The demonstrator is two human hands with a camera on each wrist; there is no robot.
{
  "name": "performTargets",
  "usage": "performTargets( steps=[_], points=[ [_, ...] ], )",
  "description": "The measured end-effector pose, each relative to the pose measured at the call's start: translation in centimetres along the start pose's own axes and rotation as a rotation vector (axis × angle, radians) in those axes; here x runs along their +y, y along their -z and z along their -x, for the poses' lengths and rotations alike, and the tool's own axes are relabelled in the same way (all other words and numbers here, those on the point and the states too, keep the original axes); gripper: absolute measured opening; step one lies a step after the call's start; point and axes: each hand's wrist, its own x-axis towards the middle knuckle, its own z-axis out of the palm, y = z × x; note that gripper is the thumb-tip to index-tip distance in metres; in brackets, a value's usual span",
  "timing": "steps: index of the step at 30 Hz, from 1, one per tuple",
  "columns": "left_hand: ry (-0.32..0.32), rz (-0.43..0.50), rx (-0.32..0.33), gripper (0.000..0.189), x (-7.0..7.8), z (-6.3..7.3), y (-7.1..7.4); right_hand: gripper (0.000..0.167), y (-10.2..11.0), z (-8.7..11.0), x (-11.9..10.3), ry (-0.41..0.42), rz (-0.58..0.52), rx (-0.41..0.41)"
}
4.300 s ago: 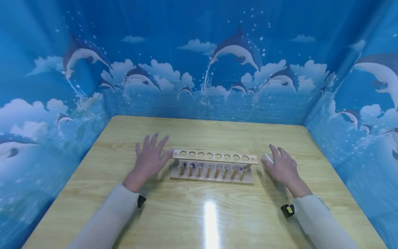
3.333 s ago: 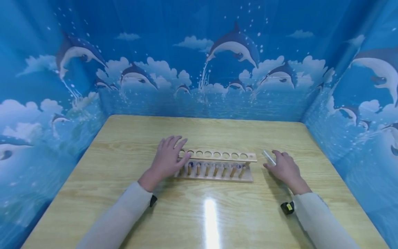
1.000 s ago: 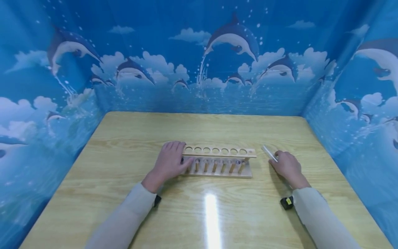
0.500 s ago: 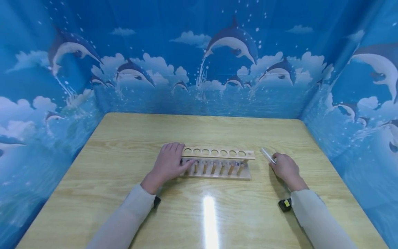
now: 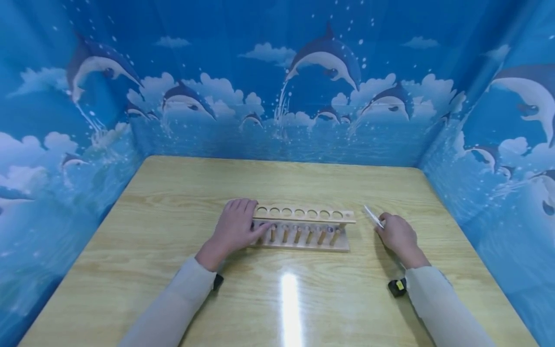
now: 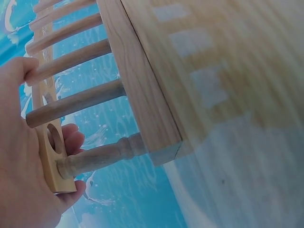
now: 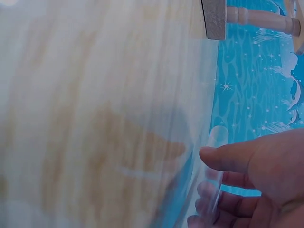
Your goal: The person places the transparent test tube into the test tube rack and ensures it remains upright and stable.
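A wooden test tube rack (image 5: pixel 305 218) stands on the table, its top rail pierced by a row of holes above several upright pegs. My left hand (image 5: pixel 236 224) grips the left end of that rail. In the left wrist view the thumb lies at a peg tip and other fingers (image 6: pixel 73 140) wrap behind the rail. Right of the rack, apart from it, my right hand (image 5: pixel 398 234) holds a clear test tube (image 5: pixel 373 215). The right wrist view has the tube (image 7: pixel 218 137) between thumb and curled fingers, its rounded end sticking out. The rack's left end is partly hidden by my hand.
The wood-grain table (image 5: pixel 243 299) reflects a bright strip of light near its front. A blue dolphin-print curtain (image 5: pixel 260 135) closes off the back and both sides. Each wrist wears a small black device, such as the right one (image 5: pixel 397 287).
My left hand, earlier spread at the rack's left end, has moved right and curled round the rail. My right fingers have curled in, and more of the test tube shows.
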Motion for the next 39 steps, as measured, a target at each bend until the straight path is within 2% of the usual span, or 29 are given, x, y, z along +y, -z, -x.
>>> performTargets(
  steps=[5,13,21,32,39],
  points=[
    [-0.003,0.003,0.008,0.072,0.0,0.0,-0.1,0.04,0.3,0.1,-0.2,0.0,-0.026,0.038],
    [0.0,0.014,0.021,0.071,0.0,0.0,-0.1,0.038,0.9,0.3,-0.6,0.115,-0.1,0.228],
    [0.003,0.019,0.023,0.069,0.1,0.0,0.0,0.036,1.3,0.4,-1.4,0.166,-0.188,0.403],
    [-0.013,0.032,0.031,0.069,0.4,0.5,-0.3,0.032,1.1,0.5,-2.9,0.202,-0.305,0.553],
    [0.0,0.021,0.04,0.07,0.2,0.3,-0.3,0.032,1.1,0.2,-3.7,0.275,-0.375,0.664]
  ],
)
